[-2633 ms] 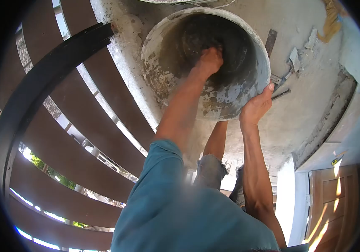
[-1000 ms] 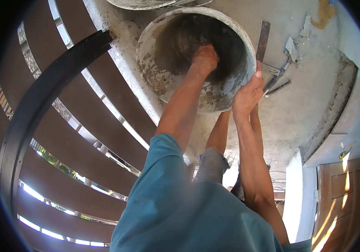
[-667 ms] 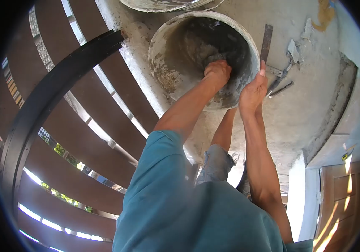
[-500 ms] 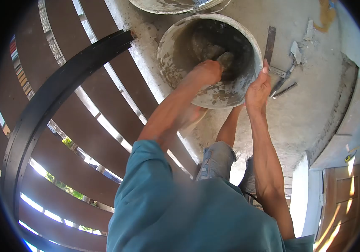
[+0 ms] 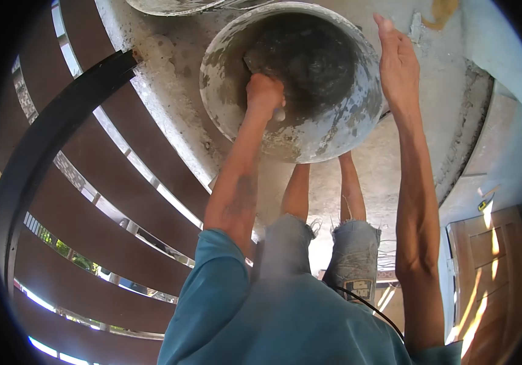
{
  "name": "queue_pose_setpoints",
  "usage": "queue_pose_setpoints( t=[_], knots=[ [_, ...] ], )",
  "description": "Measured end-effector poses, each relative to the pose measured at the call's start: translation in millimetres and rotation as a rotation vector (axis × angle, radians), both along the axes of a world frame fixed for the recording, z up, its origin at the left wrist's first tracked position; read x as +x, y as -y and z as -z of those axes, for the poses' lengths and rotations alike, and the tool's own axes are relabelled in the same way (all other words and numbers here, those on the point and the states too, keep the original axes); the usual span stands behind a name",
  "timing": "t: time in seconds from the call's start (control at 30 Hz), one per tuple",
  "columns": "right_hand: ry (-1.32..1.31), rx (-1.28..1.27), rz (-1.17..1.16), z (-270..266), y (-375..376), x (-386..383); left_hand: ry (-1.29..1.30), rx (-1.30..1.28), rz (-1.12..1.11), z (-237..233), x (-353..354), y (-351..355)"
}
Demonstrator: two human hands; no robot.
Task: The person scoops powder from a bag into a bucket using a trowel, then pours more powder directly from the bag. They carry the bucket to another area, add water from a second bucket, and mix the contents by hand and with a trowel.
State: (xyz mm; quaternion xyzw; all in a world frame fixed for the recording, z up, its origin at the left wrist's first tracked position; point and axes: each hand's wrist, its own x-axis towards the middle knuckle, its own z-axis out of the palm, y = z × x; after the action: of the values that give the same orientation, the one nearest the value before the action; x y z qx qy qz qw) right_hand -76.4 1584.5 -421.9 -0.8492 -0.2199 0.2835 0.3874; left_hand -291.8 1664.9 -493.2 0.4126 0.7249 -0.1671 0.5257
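My left hand [image 5: 265,92] is closed around the handle of a trowel [image 5: 279,114] inside a large mortar-stained bucket [image 5: 334,137]. The handle's end sticks out below my fist, and the blade lies mostly hidden in shadow against the inner wall. Dark grey wet mix [image 5: 316,55] covers the bottom of the bucket, which is tilted with its mouth toward me. Just outside the right rim, my right hand [image 5: 400,67] is raised with its fingers stretched out, holding nothing.
A second bucket [image 5: 176,5] stands at the top edge. To the left run a slatted brown railing [image 5: 121,176] and a curved black metal bar [image 5: 48,128]. A broken chip [image 5: 416,27] lies on the concrete floor [image 5: 437,103]. At lower right is a wooden door [image 5: 492,274].
My left hand has moved with the trowel toward the bucket's left inner wall. My right hand has come off the rim and shifted up. The view has shifted, and the floor tools are now hidden.
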Motion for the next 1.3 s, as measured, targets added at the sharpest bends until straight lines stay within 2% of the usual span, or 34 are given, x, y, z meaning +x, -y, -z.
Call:
queue_pose_setpoints(
  t=[0.03, 0.1, 0.17, 0.23, 0.33, 0.37, 0.43, 0.57, 0.63, 0.7, 0.77, 0.83, 0.93, 1.0, 1.03, 1.1, 1.2, 1.3],
  knots=[
    [0.012, -0.063, 0.048, -5, 10, -4, -0.007, -0.015, -0.103, 12, 6, 2],
    [-0.023, -0.052, 0.177, 12, 33, -39, 0.044, 0.082, 0.170, 63, 10, -2],
    [-0.051, -0.050, 0.237, 14, 34, -46, 0.028, 0.167, 0.384, 73, 38, -8],
    [-0.096, -0.091, 0.229, 6, 33, -47, -0.076, 0.202, 0.542, 50, 81, -13],
    [0.001, -0.121, 0.188, 3, 32, -46, -0.097, 0.221, 0.408, 37, 111, -6],
    [-0.021, -0.150, 0.184, 2, 32, -46, -0.062, 0.170, 0.532, 26, 113, 0],
    [-0.042, -0.105, 0.213, 2, 34, -45, 0.011, 0.249, 0.690, 39, 119, 27],
    [-0.045, -0.066, 0.213, 7, 35, -45, 0.071, 0.302, 0.886, 29, 112, 34],
    [-0.060, -0.093, 0.214, 7, 36, -45, 0.082, 0.254, 1.112, 29, 85, 39],
    [-0.061, -0.100, 0.217, 5, 35, -40, 0.092, 0.263, 1.227, 22, 55, 45],
    [-0.070, -0.088, 0.207, -3, 33, -40, 0.093, 0.093, 1.303, 9, 30, 37],
    [-0.102, -0.131, 0.225, -7, 29, -38, 0.149, 0.060, 1.294, 15, -6, 24],
    [-0.029, -0.150, 0.229, -1, 36, -33, 0.244, 0.186, 1.087, -59, -23, -2],
    [-0.053, -0.136, 0.226, -2, 36, -50, 0.139, 0.191, 1.085, -75, -21, -15],
    [-0.073, -0.121, 0.239, -4, 33, -50, 0.105, 0.214, 1.079, -69, -14, -25],
    [-0.048, -0.128, 0.242, 3, 35, -41, 0.033, 0.267, 1.085, -24, 5, -44],
    [-0.090, -0.149, 0.252, -3, 33, -42, 0.003, 0.276, 1.132, 30, 15, -37],
    [-0.059, -0.126, 0.251, -2, 37, -46, -0.022, 0.263, 1.174, 34, 2, 2]
  ],
)
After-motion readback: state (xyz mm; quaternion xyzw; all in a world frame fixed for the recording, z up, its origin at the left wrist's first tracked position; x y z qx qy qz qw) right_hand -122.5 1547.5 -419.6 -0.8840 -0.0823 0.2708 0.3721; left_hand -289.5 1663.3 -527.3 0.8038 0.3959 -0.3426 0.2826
